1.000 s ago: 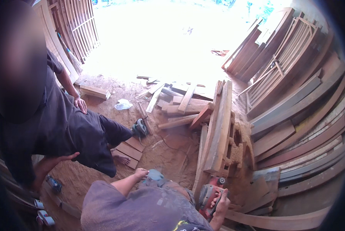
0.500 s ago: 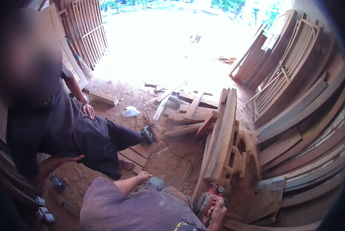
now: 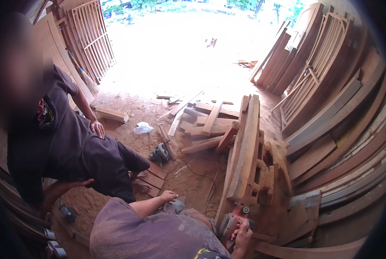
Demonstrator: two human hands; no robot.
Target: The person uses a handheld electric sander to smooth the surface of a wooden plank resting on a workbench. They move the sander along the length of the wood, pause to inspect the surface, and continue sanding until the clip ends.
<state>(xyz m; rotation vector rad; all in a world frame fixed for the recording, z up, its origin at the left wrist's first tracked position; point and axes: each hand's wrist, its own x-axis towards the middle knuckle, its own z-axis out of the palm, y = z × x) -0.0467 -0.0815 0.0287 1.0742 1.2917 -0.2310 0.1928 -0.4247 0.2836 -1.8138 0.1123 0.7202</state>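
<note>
My right hand (image 3: 242, 234) is wrapped round the handle of a red electric planer (image 3: 230, 225), low on the right beside my body. Just ahead of the planer, the near end of a long wooden beam (image 3: 244, 164) rests on a rough wooden support. My left hand (image 3: 169, 196) lies by my bent knee, its fingers loosely stretched and nothing visible in them. To my left sits another person (image 3: 72, 142) in dark clothes, one hand on the thigh and the other under the leg.
A circular saw (image 3: 160, 153) stands on the sawdust-covered floor, its cord trailing toward the beam. Loose boards (image 3: 210, 125) lie in a heap beyond it. Planks and frames (image 3: 326, 86) lean along the right wall. A blue power tool (image 3: 66, 212) lies at the lower left.
My view has shifted slightly. My left hand has moved a little to the right and its fingers show more. The other person has leaned to the left. My right hand keeps its hold on the planer.
</note>
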